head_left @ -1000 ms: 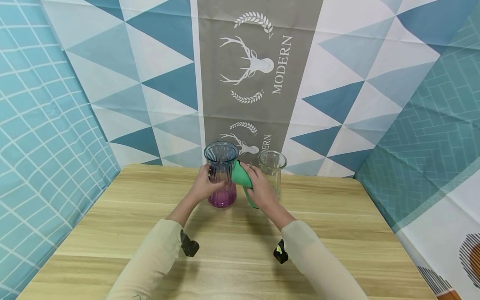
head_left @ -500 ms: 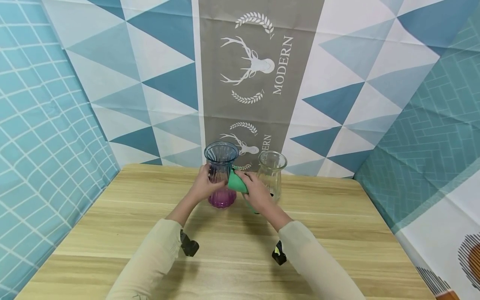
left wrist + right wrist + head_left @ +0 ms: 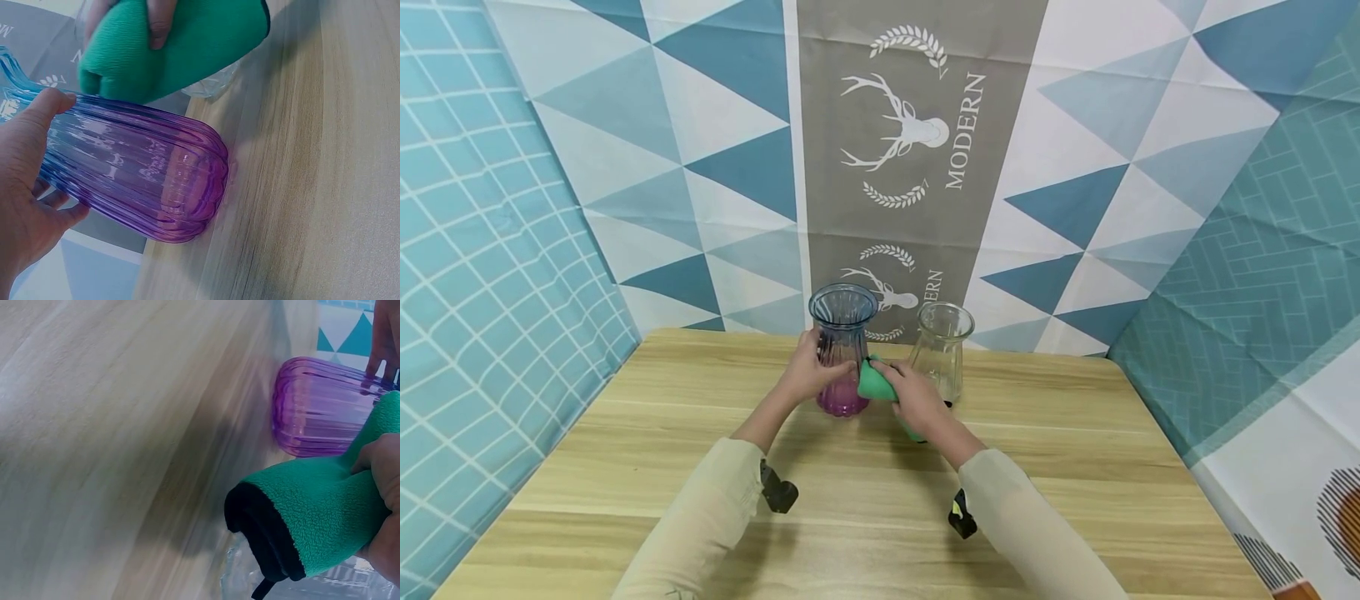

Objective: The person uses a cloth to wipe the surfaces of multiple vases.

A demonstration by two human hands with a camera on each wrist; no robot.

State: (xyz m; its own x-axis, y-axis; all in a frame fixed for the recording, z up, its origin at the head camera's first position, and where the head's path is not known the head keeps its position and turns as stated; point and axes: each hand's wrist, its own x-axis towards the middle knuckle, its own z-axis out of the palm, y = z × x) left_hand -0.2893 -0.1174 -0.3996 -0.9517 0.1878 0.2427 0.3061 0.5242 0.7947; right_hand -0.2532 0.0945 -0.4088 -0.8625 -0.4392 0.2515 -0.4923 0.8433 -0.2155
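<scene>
A ribbed glass vase (image 3: pixel 842 312), blue at the flared top and purple at the base, stands upright near the table's back edge. My left hand (image 3: pixel 807 368) grips it round the middle from the left, thumb across the front, as the left wrist view also shows. My right hand (image 3: pixel 919 400) holds a folded green cloth (image 3: pixel 876 382) with dark edging against the vase's right side. In the right wrist view the cloth (image 3: pixel 312 512) hangs below the fingers, its black hem toward the table. A clear glass vase (image 3: pixel 946 350) stands just behind the right hand, partly hidden by it.
The wooden table (image 3: pixel 865 517) ends at a patterned fabric backdrop (image 3: pixel 737 167) close behind both vases. More fabric hangs along the left and right sides. Dark wrist devices (image 3: pixel 778 492) sit under both forearms.
My right hand has slid the green cloth down the coloured vase's right side, from near the neck to the lower body. The left hand and both vases stay in place.
</scene>
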